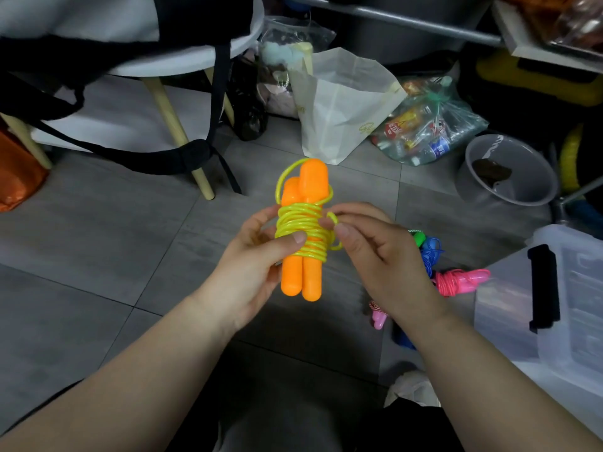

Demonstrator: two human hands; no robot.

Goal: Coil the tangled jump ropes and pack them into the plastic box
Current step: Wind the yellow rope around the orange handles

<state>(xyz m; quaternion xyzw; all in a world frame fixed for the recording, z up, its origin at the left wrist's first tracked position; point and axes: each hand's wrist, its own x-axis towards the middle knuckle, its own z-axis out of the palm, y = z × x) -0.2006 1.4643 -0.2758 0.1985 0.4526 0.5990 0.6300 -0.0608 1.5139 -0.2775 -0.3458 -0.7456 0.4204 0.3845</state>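
A jump rope with two orange handles [301, 278] and a yellow cord [301, 228] wound around them is held upright above the floor. My left hand [251, 272] grips the bundle, thumb pressed on the coils. My right hand [375, 252] pinches a small loop of the yellow cord at the bundle's right side. On the floor behind my right hand lie a blue rope [430, 252], a pink rope [460, 280] and a pink handle with a striped cord [378, 316]. The clear plastic box [574, 337] with a black latch sits at the right.
A white stool with wooden legs [176, 125] and black straps stands at the back left. A white bag [342, 102], a bag of bottles [427, 125] and a grey bowl [509, 168] lie behind. Grey floor tiles [98, 230] spread to the left.
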